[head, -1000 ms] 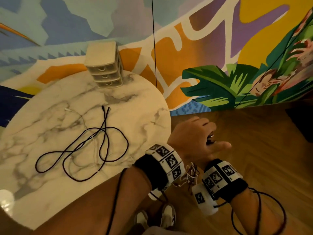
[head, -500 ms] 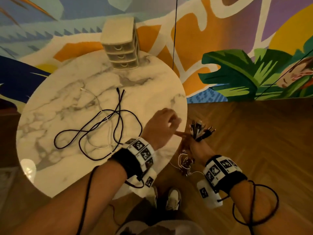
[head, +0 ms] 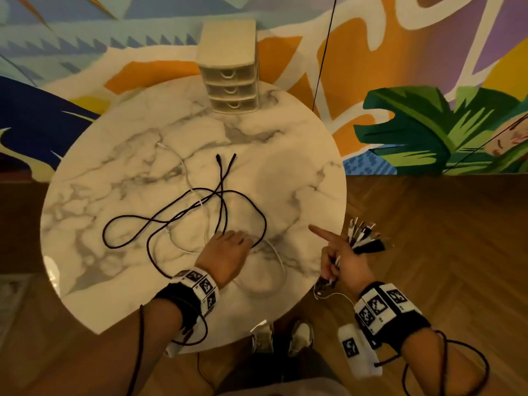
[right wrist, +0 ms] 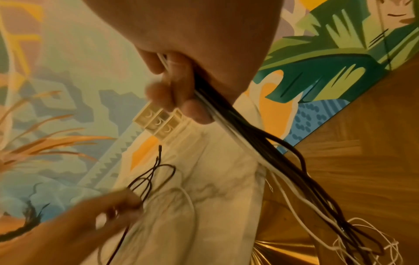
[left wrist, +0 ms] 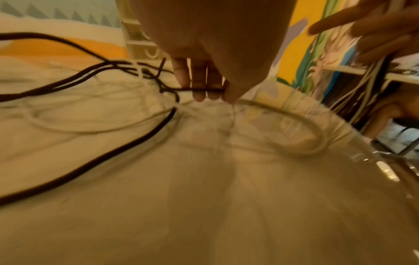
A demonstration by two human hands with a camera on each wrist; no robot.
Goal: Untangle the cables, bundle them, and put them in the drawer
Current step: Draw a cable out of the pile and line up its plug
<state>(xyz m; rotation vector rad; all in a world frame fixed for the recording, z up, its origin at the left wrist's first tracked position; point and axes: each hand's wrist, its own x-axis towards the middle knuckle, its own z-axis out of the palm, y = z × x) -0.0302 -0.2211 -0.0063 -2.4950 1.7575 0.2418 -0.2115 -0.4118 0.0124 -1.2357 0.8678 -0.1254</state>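
A black cable [head: 160,221] and a white cable [head: 275,252] lie looped over each other on the round marble table [head: 114,172]. My left hand [head: 240,241] reaches down onto the black loop; in the left wrist view the hand [left wrist: 211,91] pinches the black cable [left wrist: 95,75] between thumb and fingers. My right hand [head: 343,252] hovers past the table's right edge. It grips a bundle of cables [head: 363,238] with the plugs sticking up and the index finger pointing left. The bundle [right wrist: 249,143] trails down below the hand [right wrist: 179,93]. A small beige three-drawer unit [head: 228,78] stands shut at the table's far edge.
A painted mural wall [head: 428,124] rises behind the table, with a thin dark cord [head: 323,67] hanging in front of it. Wooden floor [head: 428,224] lies to the right. My shoes [head: 300,335] stand under the table's near edge.
My left hand left the right hand's bundle, moved left over the table and came down on the black cable. The right hand now holds the bundle alone, index finger out.
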